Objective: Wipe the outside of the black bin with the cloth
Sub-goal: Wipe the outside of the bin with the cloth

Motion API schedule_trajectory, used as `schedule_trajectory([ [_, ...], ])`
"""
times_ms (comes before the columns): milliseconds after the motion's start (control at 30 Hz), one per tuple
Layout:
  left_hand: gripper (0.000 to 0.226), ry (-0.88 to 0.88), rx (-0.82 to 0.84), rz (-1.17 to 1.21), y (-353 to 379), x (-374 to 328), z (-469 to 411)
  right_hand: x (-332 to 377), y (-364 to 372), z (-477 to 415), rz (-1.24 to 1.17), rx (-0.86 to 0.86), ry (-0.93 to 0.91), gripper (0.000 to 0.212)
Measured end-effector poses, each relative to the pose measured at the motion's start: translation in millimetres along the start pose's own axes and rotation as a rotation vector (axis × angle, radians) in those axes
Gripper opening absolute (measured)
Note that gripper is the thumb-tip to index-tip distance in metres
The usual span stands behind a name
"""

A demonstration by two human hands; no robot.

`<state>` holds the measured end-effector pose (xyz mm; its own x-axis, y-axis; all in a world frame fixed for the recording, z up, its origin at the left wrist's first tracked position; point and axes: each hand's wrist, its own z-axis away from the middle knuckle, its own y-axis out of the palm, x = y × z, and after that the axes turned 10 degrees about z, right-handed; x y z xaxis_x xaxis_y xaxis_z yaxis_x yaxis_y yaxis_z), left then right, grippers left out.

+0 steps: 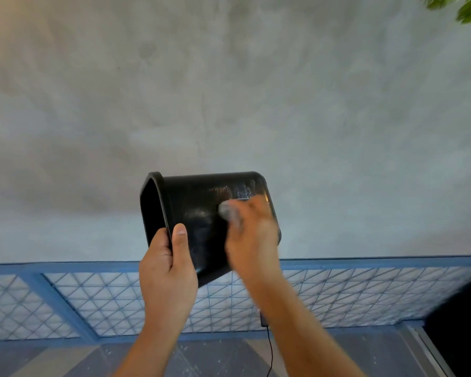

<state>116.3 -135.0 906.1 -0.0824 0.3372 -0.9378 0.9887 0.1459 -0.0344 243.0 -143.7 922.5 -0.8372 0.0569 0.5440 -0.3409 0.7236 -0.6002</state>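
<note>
A black plastic bin [199, 202] is held up in the air on its side, its open mouth facing left. My left hand [166, 270] grips the bin's rim, thumb on the outer wall and fingers inside. My right hand [252, 238] is motion-blurred and presses a small grey cloth [229, 212] against the bin's outer side wall. Pale smears show on the wall just above the cloth. The bin's base at the right is partly hidden behind my right hand.
A grey concrete wall [229, 91] fills the background. Below it runs a blue-framed wire-mesh railing [93, 300]. A thin black cable [269, 349] hangs near my right forearm. Green leaves [462, 6] show at the top right, a dark shape [465, 330] at the lower right.
</note>
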Motion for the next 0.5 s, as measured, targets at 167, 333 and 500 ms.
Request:
schedule_trajectory([
  [167,0.043,0.007,-0.021,0.003,-8.5,0.9,-4.3,-9.5,4.2,22.6,0.047,0.022,-0.194,0.014],
  [333,0.044,0.057,0.027,-0.082,1.2,-2.5,2.4,-32.8,10.2,-3.5,0.085,-0.086,-0.052,0.01],
  [500,0.046,0.032,0.011,-0.056,-1.9,1.5,-3.8,-9.2,-0.6,23.8,0.076,0.035,-0.2,0.018],
])
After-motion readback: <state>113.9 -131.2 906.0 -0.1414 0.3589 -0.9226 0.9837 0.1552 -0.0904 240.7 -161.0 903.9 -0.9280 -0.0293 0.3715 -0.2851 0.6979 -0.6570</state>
